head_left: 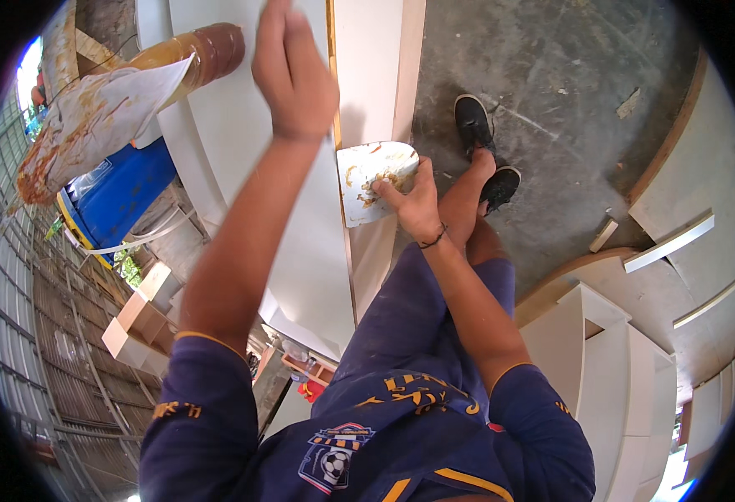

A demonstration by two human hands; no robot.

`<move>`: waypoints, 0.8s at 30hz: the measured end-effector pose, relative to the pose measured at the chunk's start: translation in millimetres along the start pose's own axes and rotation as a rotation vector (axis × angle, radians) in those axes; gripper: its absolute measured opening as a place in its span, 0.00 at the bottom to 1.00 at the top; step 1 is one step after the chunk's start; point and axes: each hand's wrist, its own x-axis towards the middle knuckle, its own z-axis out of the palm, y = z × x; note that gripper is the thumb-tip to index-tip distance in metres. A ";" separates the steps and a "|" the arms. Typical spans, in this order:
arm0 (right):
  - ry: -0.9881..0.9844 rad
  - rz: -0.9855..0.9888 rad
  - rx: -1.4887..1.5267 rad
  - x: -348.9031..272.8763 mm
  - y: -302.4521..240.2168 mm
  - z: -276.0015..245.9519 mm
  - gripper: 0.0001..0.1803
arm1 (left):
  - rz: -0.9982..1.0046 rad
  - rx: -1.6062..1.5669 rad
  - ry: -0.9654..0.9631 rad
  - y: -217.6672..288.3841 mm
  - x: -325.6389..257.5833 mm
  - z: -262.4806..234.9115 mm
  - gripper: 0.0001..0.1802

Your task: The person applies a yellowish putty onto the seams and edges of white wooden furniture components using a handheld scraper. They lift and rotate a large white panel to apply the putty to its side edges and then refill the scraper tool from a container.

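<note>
My left hand (294, 84) reaches over a long white board (238, 159), its fingers stretched out. Their tips run up to the picture's top edge, and I see nothing held in them. In my right hand (416, 201) is a white flat plastic piece (359, 197), rounded at the corners and smeared with brown and yellowish lumps. The thumb lies over its face, with the other fingers hidden beneath. Its left side meets the board's edge, which carries a yellow-brown strip (331, 33).
An amber plastic bottle (217, 54) and a smeared white sheet (91, 117) lie at the far left, above a blue object (125, 197). White cabinet parts (606, 376) stand at right. Wood strips (668, 241) lie on a panel. Crossed feet in black shoes (472, 121) rest on the concrete floor (551, 58).
</note>
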 end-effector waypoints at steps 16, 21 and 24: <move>0.077 -0.020 -0.152 -13.9 22.7 -1.0 0.30 | -0.501 0.624 -0.023 -104.4 -227.3 -98.5 0.30; 0.067 0.055 -0.046 -16.6 23.3 -12.7 0.29 | -0.515 0.625 -0.010 -103.4 -229.3 -95.9 0.30; 0.047 0.002 -0.050 -32.5 37.6 -11.7 0.30 | -0.517 0.626 0.000 -102.3 -226.1 -97.1 0.30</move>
